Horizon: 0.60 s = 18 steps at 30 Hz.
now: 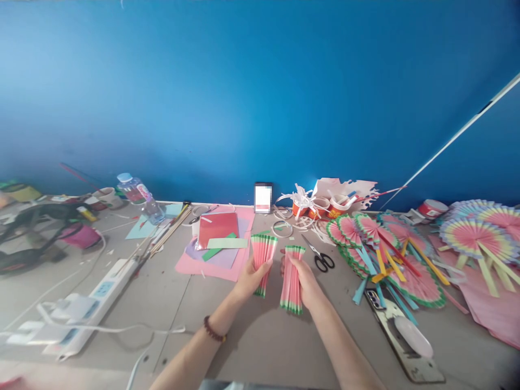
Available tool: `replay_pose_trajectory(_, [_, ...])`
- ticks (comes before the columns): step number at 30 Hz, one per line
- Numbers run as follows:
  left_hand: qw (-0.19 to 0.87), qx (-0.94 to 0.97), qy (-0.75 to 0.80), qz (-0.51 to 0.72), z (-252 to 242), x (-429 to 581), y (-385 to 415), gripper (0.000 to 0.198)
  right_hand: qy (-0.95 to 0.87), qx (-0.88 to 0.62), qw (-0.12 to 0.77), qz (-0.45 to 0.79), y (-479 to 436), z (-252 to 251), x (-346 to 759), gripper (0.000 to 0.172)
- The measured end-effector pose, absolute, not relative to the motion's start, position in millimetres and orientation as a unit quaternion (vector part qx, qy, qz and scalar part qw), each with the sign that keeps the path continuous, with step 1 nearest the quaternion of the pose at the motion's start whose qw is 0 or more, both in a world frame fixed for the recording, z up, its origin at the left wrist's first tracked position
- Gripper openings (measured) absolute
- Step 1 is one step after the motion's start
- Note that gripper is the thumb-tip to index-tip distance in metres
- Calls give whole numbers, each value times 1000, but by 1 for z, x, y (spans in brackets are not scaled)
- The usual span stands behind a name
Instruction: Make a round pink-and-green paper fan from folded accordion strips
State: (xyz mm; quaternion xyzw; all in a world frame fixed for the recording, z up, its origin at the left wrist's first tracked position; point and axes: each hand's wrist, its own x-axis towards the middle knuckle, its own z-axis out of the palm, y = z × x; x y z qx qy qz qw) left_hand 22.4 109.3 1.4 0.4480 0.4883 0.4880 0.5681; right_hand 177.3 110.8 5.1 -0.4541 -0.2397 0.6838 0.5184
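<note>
My left hand [252, 275] is closed round the middle of a pleated pink paper strip [264, 250] with green and white edges. In my right hand [305, 279] is a second pleated paper strip [291, 295] of the same colours, pinched at its middle. The two strips stand apart, side by side above the table, their folds fanning a little at both ends. Scissors with black handles [324, 261] lie just beyond my right hand. Left of my left hand are pink sheets [189, 265], a red sheet [218, 227] and green paper strips [227, 244].
Finished paper fans [418, 276] with coloured ribbons pile up at the right, near a phone [400, 336]. Red paper cups [339, 206] and a small screen [263, 199] stand by the blue wall. A power strip [101, 295], cables and a bottle [148, 203] occupy the left.
</note>
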Motion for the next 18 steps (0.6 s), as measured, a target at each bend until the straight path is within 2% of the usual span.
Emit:
replay_pose_trajectory(5, [566, 471, 477, 481, -1, 23, 108, 41, -232, -471, 499, 690, 109, 6, 177, 31])
replay_pose_trajectory(10, [578, 488, 439, 485, 0, 27, 105, 47, -261, -437, 516, 689, 107, 9, 177, 35])
replay_pose_trajectory(18, [593, 512, 422, 457, 2, 31, 99, 46, -276, -403, 515, 705, 104, 16, 176, 40])
